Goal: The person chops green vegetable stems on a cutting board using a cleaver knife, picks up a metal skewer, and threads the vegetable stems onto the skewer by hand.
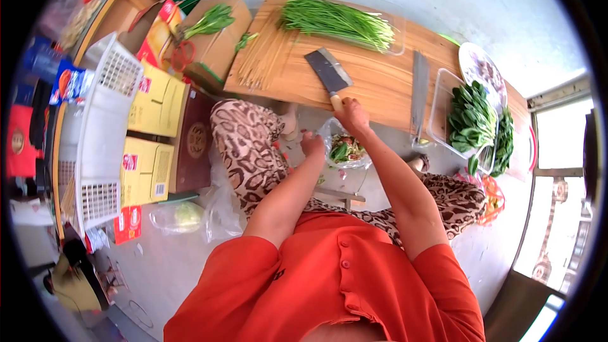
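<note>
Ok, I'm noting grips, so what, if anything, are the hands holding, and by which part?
The right hand holds the cleaver by its handle. Whether the left hand grips the plastic bag beside it cannot be told.

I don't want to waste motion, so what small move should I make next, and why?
Probably bring your left hand up to the long green stalks: your right hand grips the cleaver on the table, while your left is down by the plastic bag.
</note>
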Demonstrator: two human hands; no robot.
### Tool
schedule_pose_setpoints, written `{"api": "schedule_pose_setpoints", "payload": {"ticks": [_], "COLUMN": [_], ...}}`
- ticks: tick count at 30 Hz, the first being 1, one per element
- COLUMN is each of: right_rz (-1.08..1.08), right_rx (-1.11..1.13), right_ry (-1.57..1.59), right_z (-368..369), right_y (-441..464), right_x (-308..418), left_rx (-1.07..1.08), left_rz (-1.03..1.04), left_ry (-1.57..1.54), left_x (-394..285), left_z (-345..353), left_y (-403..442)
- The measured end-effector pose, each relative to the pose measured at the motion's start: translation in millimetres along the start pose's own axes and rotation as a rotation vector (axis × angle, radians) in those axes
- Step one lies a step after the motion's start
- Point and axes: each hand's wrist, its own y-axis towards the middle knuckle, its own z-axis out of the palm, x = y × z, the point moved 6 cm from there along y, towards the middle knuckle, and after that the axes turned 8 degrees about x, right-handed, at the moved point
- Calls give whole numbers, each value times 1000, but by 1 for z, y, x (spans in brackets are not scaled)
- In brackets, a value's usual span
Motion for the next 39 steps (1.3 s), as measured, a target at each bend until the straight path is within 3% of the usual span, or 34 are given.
{"api": "schedule_pose_setpoints", "payload": {"ticks": [2, 4, 6, 8, 12, 13, 20, 24, 28, 29, 31, 35, 39], "right_rz": [-60, -113, -138, -71, -189, -131, -210, -254, -297, -304, -291, -233, -146], "right_rx": [9, -72, 56, 220, 192, 240, 260, 252, 252, 264, 261, 254, 224], "right_ry": [28, 95, 372, 771, 964, 986, 1120, 1164, 1077, 1038, 994, 884, 866], "right_z": [2, -6, -6, 0, -5, -3, -11, -32, -58, -55, -63, -78, -93], "right_y": [4, -8, -12, -18, -30, -34, -60, -78, -100, -97, -99, -111, -120], "right_x": [-5, -6, -9, -16, -8, -11, 4, 17, 26, 14, -5, -42, -65], "left_rx": [-47, 116, 422, 550, 737, 811, 951, 867, 597, 654, 654, 421, 251], "left_rz": [12, 281, -223, -326, -269, -244, -140, 4, 322, 285, 361, 550, 631], "left_ry": [-8, 120, -589, -651, -817, -863, -936, -894, -878, -941, -785, -365, 59], "left_x": [-12, -33, -35, -85, -132, -141, -181, -203, -255, -270, -298, -343, -344], "left_z": [-8, 0, 24, 12, 6, 7, -6, -16, -61, -79, -119, -209, -276], "left_y": [-9, -12, -27, -66, -87, -89, -99, -95, -73, -71, -57, -20, 37]}}
